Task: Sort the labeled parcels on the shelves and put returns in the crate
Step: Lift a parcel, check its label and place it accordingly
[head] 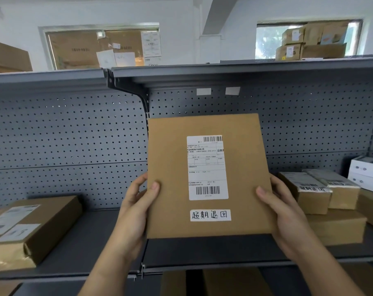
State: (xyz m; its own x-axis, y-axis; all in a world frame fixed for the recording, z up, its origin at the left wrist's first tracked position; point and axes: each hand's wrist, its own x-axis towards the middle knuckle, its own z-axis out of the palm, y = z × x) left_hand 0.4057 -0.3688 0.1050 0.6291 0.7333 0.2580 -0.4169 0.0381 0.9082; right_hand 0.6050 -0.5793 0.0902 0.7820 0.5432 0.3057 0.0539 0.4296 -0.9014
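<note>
1. A brown oblong parcel (pixel 31 227), taped at one end and bearing white labels, lay flat at the left of the grey metal shelf (pixel 91 242). A perforated steel back panel (pixel 63 135) stood behind it.
2. The left hand (pixel 136 210) gripped the left edge of the flat parcel (pixel 209 124), thumb pressed on its face and fingers curled behind.
3. The flat parcel, square matte kraft card, was held upright between both hands before the panel. It carried a printed shipping label (pixel 207 167) with barcodes and, below it, a handwritten white strip (pixel 210 215).
4. The right hand (pixel 281 214) gripped the right edge, thumb flat on the face. Its fingers were hidden behind, so their position could not be told.
5. Two small cartons (pixel 309 195) rested on a wider flat carton (pixel 337 227). Glossy white boxes (pixel 367 174) stood at the far right.
</note>
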